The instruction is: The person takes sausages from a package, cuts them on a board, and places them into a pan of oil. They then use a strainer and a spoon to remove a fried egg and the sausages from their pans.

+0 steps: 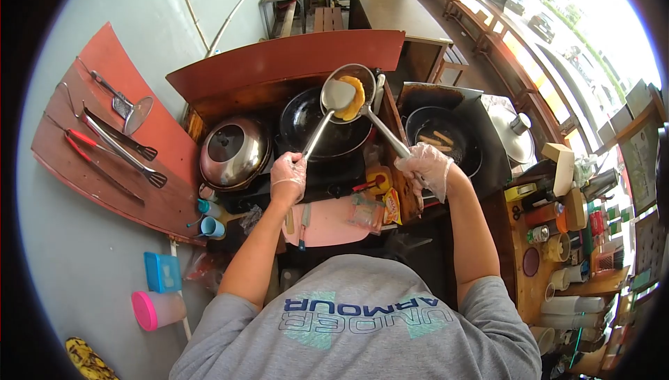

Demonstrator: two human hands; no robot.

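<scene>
My left hand, in a clear plastic glove, is closed around the handle of a metal spatula. Also gloved, my right hand grips the handle of a round skimmer. A golden-yellow piece of fried food lies in the skimmer's bowl, with the spatula's blade pressed against or resting over its left side. Both tool heads are held above the far right part of a large black wok. To the right, a second dark pan contains several browned, stick-shaped pieces.
A lidded pot sits left of the wok. In front lies a pink cutting board with a knife. Tongs hang on the red left panel. Containers crowd a wooden shelf at right.
</scene>
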